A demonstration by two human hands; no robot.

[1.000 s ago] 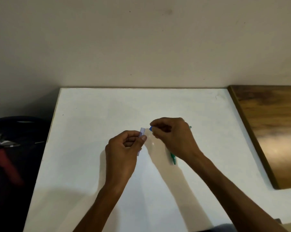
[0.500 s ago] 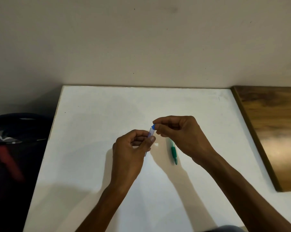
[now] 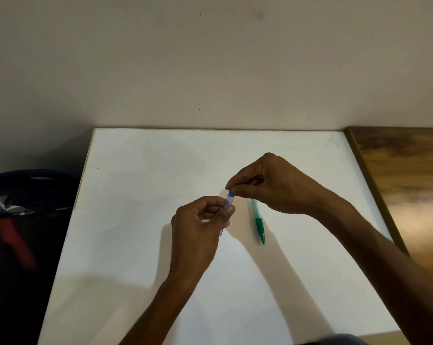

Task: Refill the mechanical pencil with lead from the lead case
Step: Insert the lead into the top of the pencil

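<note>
Now my left hand (image 3: 198, 220) pinches the slim translucent plastic lead case (image 3: 227, 204) upright over the middle of the white table (image 3: 135, 245), while my right hand (image 3: 267, 185) grips its blue cap (image 3: 230, 193). Just beside it, toward the right edge, lies the green mechanical pencil (image 3: 259, 224).

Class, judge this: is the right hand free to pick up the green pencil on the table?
Probably not yet: the right hand pinches the lead case cap, though the green pencil lies unobstructed just below it.

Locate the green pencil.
The pencil lies on the white table, right of centre in the head view, partly under the right hand, touching neither hand.
</note>
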